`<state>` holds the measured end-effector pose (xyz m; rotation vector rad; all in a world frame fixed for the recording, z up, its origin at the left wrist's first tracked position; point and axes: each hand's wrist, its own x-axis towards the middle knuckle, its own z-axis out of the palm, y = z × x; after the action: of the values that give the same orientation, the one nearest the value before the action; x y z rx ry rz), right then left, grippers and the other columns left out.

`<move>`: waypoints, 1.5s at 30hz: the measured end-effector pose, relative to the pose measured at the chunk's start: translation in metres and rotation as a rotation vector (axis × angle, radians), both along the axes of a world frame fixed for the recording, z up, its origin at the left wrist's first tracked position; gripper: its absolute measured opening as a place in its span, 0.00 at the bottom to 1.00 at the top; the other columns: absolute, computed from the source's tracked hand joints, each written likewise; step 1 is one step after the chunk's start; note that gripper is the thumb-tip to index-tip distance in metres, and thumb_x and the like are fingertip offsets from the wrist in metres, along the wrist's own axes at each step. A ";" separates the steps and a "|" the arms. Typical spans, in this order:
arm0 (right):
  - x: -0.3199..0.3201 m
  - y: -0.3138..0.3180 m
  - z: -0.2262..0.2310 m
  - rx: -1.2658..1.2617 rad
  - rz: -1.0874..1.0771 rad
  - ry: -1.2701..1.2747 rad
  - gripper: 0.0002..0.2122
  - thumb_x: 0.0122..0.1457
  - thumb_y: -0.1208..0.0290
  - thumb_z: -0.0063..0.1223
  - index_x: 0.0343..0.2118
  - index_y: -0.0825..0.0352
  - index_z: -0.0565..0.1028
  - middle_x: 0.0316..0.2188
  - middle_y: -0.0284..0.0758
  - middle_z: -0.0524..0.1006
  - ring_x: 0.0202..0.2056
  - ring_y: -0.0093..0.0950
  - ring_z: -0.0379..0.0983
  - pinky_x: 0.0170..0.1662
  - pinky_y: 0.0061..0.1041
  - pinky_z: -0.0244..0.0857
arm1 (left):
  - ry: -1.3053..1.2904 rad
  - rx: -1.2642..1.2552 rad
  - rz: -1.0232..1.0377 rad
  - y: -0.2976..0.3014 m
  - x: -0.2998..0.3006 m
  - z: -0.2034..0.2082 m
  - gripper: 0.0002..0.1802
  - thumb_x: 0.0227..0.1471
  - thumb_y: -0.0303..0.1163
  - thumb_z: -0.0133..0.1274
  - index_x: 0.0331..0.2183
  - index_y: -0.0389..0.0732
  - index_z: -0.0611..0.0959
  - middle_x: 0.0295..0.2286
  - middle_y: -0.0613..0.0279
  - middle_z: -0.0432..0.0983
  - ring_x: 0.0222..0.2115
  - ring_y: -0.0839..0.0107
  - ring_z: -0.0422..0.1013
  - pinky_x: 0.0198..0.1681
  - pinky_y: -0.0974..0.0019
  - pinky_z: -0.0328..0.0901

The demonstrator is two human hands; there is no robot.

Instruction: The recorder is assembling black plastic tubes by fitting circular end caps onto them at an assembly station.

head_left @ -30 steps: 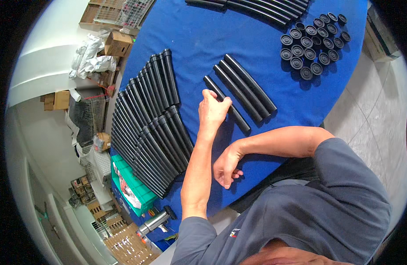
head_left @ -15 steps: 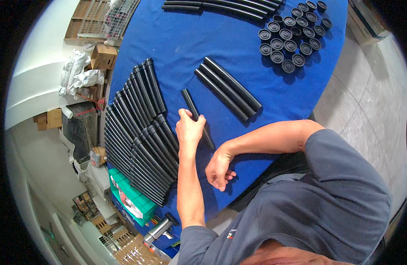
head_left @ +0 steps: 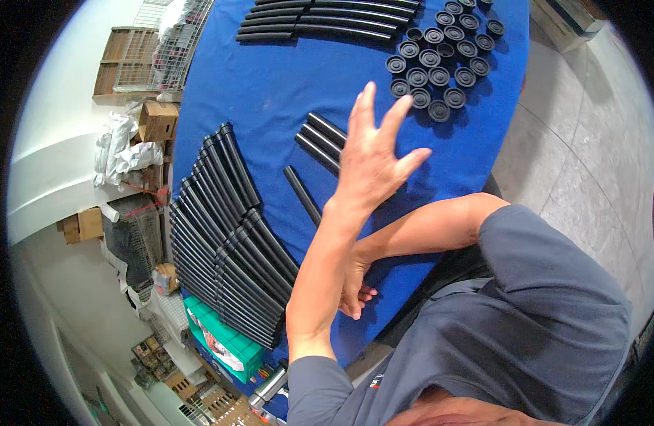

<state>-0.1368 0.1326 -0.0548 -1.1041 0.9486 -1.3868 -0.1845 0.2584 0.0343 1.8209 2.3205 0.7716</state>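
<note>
Covering the lower parts of three black tubes [head_left: 317, 154], the left hand [head_left: 375, 160] is hovering over the worktop [head_left: 263, 92], its fingers standing wide apart and holding nothing. Its forearm is partly hiding the right hand [head_left: 354, 287], whose visible fingers are curling loosely downward; whether they are gripping anything, I cannot tell. A single tube [head_left: 300, 193] is lying just left of the three, its near end disappearing behind the left forearm. The top edge is cutting off another group of tubes [head_left: 341, 32].

Blue cloth is covering the worktop. Beyond its left side, cartons [head_left: 158, 122], white wrapped bundles [head_left: 121, 149] and wire grids [head_left: 174, 53] are crowding the wall; pale floor [head_left: 582, 149] is showing at right. A green crate [head_left: 250, 353] is sitting by the fanned tubes [head_left: 249, 277].

The tubes are gleaming, smooth, slim and straight-sided; those in the fan are wearing wider collars at their far ends. Round black caps [head_left: 438, 76], mostly showing concentric rings, are clustering beyond the left fingertips.
</note>
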 end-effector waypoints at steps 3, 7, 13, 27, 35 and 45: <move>0.001 -0.001 -0.005 -0.011 0.003 -0.043 0.18 0.53 0.59 0.65 0.34 0.70 0.73 0.25 0.35 0.72 0.22 0.26 0.71 0.23 0.25 0.72 | -0.040 -0.109 -0.024 0.031 0.007 -0.021 0.46 0.32 0.48 0.72 0.56 0.52 0.74 0.63 0.30 0.37 0.62 0.26 0.44 0.62 0.42 0.54; 0.004 0.002 -0.002 -0.056 -0.073 -0.069 0.15 0.53 0.61 0.65 0.31 0.69 0.74 0.21 0.34 0.72 0.20 0.25 0.72 0.22 0.24 0.71 | -0.030 -0.119 -0.010 0.047 0.009 -0.037 0.47 0.31 0.49 0.72 0.55 0.53 0.75 0.64 0.30 0.33 0.61 0.23 0.41 0.60 0.38 0.55; 0.001 0.016 0.012 -0.083 -0.108 -0.079 0.15 0.51 0.62 0.66 0.29 0.69 0.76 0.20 0.35 0.74 0.18 0.25 0.73 0.21 0.23 0.71 | -0.073 -0.124 -0.002 0.051 0.006 -0.046 0.41 0.33 0.46 0.72 0.53 0.53 0.77 0.64 0.30 0.33 0.61 0.23 0.42 0.59 0.37 0.57; -0.002 0.018 0.009 -0.016 -0.193 -0.156 0.15 0.51 0.62 0.66 0.29 0.70 0.76 0.21 0.36 0.75 0.18 0.25 0.73 0.21 0.23 0.71 | -0.023 -0.038 0.006 0.060 0.010 -0.054 0.33 0.34 0.42 0.72 0.46 0.51 0.81 0.63 0.31 0.42 0.59 0.27 0.50 0.60 0.42 0.57; 0.001 0.008 0.004 -0.015 -0.112 -0.174 0.15 0.51 0.62 0.66 0.29 0.70 0.77 0.21 0.37 0.76 0.18 0.25 0.74 0.21 0.23 0.71 | -0.043 0.052 0.013 0.048 0.015 -0.056 0.25 0.34 0.37 0.70 0.40 0.51 0.83 0.62 0.33 0.45 0.58 0.32 0.52 0.55 0.45 0.65; -0.002 0.006 0.004 0.040 -0.156 -0.201 0.14 0.51 0.63 0.66 0.29 0.70 0.77 0.21 0.37 0.76 0.19 0.25 0.74 0.22 0.23 0.72 | -0.052 0.107 0.034 0.040 0.014 -0.057 0.26 0.31 0.36 0.71 0.39 0.46 0.84 0.55 0.37 0.56 0.56 0.38 0.55 0.58 0.48 0.61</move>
<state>-0.1383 0.1382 -0.0506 -0.8569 0.9265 -1.5667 -0.1700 0.2984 -0.0222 1.7840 2.3251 0.9539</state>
